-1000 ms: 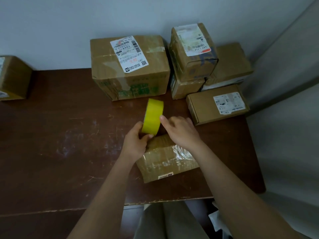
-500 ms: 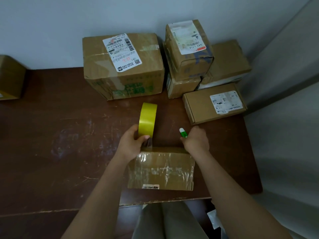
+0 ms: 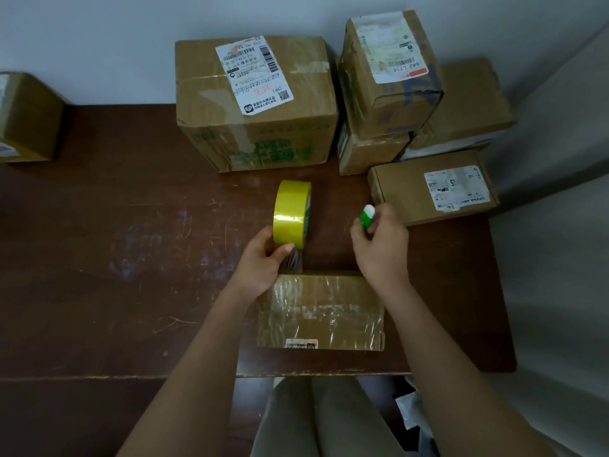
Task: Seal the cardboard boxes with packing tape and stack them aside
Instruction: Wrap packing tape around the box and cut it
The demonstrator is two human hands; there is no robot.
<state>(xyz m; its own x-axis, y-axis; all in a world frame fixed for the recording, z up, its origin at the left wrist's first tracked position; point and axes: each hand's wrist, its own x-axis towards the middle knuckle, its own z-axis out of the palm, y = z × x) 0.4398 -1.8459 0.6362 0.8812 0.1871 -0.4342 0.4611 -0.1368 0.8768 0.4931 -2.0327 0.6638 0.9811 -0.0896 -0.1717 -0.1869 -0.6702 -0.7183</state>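
Yellow tape roll [image 3: 291, 213] gripped upright in left hand [image 3: 260, 263], strip running down to box [image 3: 321, 313] at near table [image 3: 131, 245] edge. Green-white cutter [image 3: 366, 216] pinched in curled right hand [image 3: 380, 249], just beyond box.

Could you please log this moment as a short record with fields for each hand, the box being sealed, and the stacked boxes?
left hand: holds yellow tape roll upright
right hand: grips green-and-white cutter
tape strip: runs from roll to box
box being sealed: at table's near edge, top taped
stacked boxes: rear right, by the wall
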